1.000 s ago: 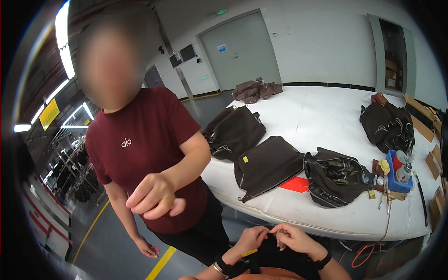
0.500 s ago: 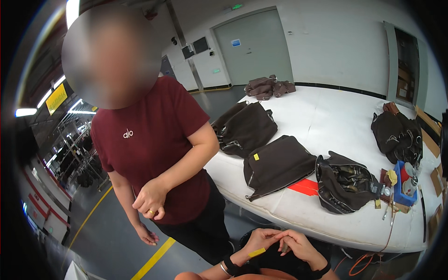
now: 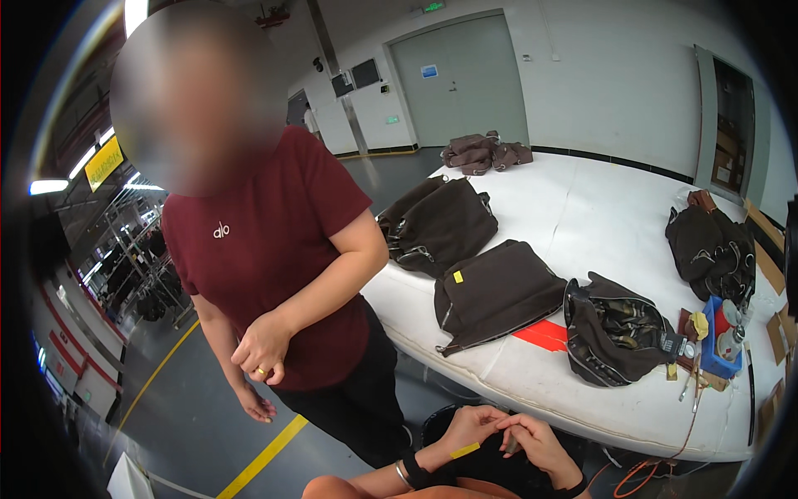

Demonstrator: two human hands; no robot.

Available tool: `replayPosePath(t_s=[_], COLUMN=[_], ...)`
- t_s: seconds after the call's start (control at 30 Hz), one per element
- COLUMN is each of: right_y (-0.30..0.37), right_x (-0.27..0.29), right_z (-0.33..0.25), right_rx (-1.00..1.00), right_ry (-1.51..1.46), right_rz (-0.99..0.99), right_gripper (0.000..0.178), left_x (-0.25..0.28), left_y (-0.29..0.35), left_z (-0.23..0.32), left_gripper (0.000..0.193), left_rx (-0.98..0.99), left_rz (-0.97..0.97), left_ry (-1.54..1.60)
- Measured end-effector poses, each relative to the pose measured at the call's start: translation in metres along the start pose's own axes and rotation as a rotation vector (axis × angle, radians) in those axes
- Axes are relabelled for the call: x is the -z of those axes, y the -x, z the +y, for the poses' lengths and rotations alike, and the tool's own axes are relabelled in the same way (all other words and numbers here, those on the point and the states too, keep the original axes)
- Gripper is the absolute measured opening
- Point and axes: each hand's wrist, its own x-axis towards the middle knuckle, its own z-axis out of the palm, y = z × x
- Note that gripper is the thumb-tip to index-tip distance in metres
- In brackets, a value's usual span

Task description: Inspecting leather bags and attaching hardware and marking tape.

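Open dark bag (image 3: 611,356) on the counter (image 3: 607,224), near its front edge; 0 hands on it.
Mouth gapes, metallic-looking contents (image 3: 632,320) showing, so judged unclosed; flat dark bag (image 3: 503,291) lies just beside it with 1 yellow sticker (image 3: 458,277); how much is finished or left cannot be read. Left hand (image 3: 472,426) and right hand (image 3: 536,441) meet in front of the person's body, off the counter, fingertips together; a small greyish item (image 3: 510,447) may show at the right hand, but whether either grip pinches it, cannot tell. 1 co-worker (image 3: 274,249) stands to the left.
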Motion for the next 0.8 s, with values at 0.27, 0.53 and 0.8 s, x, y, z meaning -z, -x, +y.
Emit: replayPosePath(t_s=[0.27, 0.53, 0.8], right_y=[0.001, 0.003, 0.008], right_x=[0.002, 0.002, -0.01], right_z=[0.0, -0.004, -0.02], right_rx=[0.009, 0.021, 0.027], right_ry=[0.016, 0.034, -0.012], right_rz=[-0.007, -0.005, 0.035], right_gripper=[0.023, 0.025, 0.024], left_x=[0.007, 0.045, 0.066], left_y=[0.001, 0.005, 0.008], left_z=[0.001, -0.018, -0.005], left_gripper=[0.02, 0.034, 0.037], left_rx=[-0.023, 0.132, 0.417], left_rz=[-0.003, -0.13, -0.204], left_ry=[-0.08, -0.572, -0.668])
